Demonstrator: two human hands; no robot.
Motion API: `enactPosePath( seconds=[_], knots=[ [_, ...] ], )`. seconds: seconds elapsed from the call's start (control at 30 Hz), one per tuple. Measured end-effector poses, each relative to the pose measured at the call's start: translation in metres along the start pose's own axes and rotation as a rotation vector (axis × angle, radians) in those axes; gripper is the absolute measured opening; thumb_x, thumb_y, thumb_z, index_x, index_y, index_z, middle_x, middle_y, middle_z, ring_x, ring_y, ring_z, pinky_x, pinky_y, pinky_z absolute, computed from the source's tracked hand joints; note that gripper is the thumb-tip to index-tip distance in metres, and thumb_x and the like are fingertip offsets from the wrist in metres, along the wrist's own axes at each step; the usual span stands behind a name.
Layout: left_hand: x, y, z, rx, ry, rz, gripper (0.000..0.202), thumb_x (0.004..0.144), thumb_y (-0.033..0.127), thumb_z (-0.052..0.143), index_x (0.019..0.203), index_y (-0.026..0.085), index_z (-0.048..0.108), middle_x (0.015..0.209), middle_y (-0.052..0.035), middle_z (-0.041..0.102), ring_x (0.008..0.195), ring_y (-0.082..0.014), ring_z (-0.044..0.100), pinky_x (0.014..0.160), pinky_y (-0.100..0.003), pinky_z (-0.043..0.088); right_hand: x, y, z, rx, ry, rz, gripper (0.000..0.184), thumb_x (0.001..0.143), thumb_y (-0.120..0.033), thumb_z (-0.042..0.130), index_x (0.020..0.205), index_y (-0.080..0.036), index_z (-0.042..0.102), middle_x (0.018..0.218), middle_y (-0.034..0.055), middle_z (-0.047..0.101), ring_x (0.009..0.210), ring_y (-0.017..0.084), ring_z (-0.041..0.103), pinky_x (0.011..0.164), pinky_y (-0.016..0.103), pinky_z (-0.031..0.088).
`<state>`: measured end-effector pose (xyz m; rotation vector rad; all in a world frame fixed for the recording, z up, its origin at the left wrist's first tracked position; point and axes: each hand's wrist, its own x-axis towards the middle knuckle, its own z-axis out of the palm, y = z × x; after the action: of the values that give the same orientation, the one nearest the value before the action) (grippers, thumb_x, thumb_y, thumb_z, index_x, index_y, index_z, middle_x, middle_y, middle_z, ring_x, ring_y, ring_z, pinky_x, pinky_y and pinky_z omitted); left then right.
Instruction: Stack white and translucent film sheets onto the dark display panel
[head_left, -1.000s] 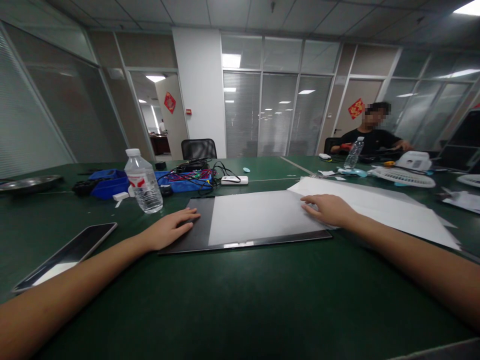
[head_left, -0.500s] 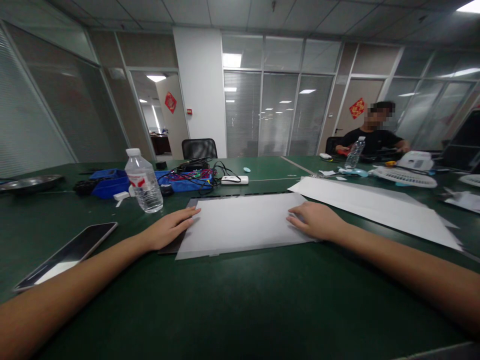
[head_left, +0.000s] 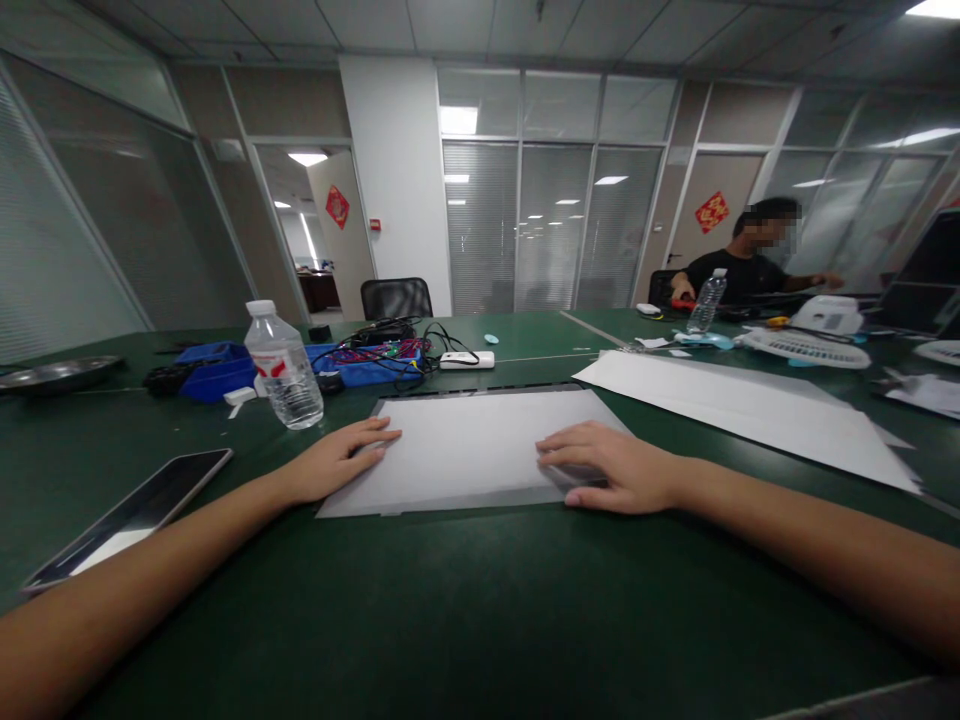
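A white sheet of paper lies flat in front of me, over a darker, partly see-through backing whose edge shows along the far side. On the sheet's left edge rests my left hand, fingers stretched out and open. My right hand lies on the right part of the sheet, fingers spread, with the thumb near the front edge. Neither hand grips anything. Left of my left hand stands a water bottle with a white cap. A phone lies beside my left forearm.
More large white sheets lie to the right on the green table. Blue trays with wires and a white power strip sit farther back. A person in black sits at the far right, near another bottle and a white fan.
The white sheet has shifted left and now covers the dark strip at its left. My right hand has moved left and nearer to me, over the sheet. My left hand has hardly moved.
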<state>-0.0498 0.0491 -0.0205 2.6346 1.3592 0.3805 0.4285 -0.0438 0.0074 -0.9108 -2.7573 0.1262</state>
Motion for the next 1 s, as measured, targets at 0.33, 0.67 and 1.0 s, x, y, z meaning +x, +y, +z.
enactPosePath(
  seconds=[0.33,0.67,1.0],
  knots=[
    [0.006,-0.015,0.003,-0.104,0.023,-0.086,0.071,0.095,0.071,0.047,0.147,0.025,0.064,0.168,-0.0084,0.041,0.157,-0.0319,0.034,0.128,-0.052,0.027,-0.001,0.009,0.003,-0.02,-0.008,0.085,0.058,0.102,-0.055,0.056,0.151,-0.025,0.059,0.159,0.0111,0.052,0.143,0.031,0.053,0.12,0.052,0.041],
    [0.006,-0.016,0.007,-0.133,0.075,-0.171,0.07,0.091,0.071,0.051,0.142,0.026,0.067,0.165,-0.0087,0.047,0.154,-0.0335,0.04,0.127,-0.052,0.029,-0.002,0.013,0.004,-0.018,-0.016,0.026,0.054,0.105,-0.052,0.051,0.153,-0.027,0.058,0.157,0.0114,0.055,0.143,0.03,0.053,0.12,0.051,0.04],
    [0.002,-0.002,-0.001,-0.115,0.062,-0.118,0.065,0.086,0.064,0.055,0.134,0.024,0.071,0.161,-0.0087,0.053,0.152,-0.0346,0.043,0.128,-0.052,0.029,0.0,0.012,0.0,-0.086,-0.038,-0.071,0.049,0.107,-0.046,0.049,0.148,-0.023,0.061,0.149,0.0132,0.061,0.135,0.029,0.058,0.114,0.051,0.044]
  ],
)
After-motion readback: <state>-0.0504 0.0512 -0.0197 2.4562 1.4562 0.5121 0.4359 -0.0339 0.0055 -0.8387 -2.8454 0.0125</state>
